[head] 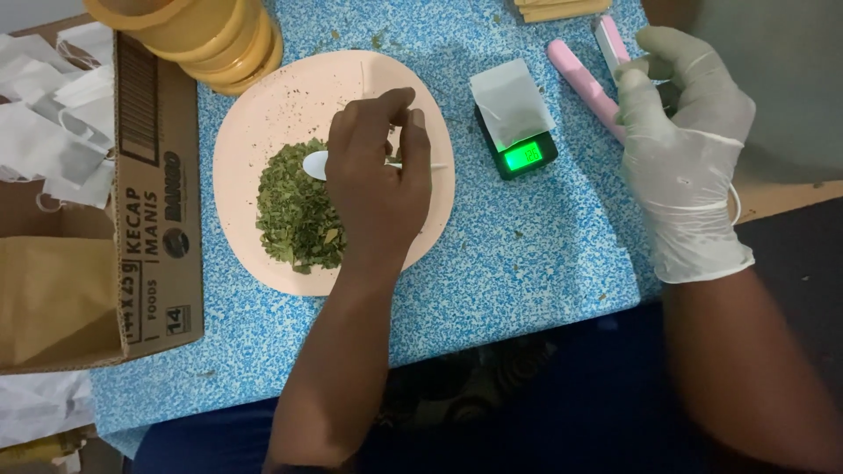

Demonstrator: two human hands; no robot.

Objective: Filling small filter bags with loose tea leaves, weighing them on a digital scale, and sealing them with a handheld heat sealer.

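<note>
My bare left hand (378,175) pinches a white plastic spoon (316,164) over a peach plate (263,96). The spoon's bowl rests at the top edge of a pile of dried green leaf flakes (299,215) on the plate. To the right, a small black pocket scale (527,158) with a lit green display carries a white paper pouch (509,101). My right hand (685,158), in a white glove, grips the open pink hand sealer (584,83) just right of the scale, fingers curled around its raised arm.
A blue speckled cloth (527,254) covers the table. An open cardboard box (158,211) at the left holds white pouches (44,123) and brown paper (48,298). Stacked yellow round containers (219,35) stand behind the plate. Wooden strips (562,9) lie at the far edge.
</note>
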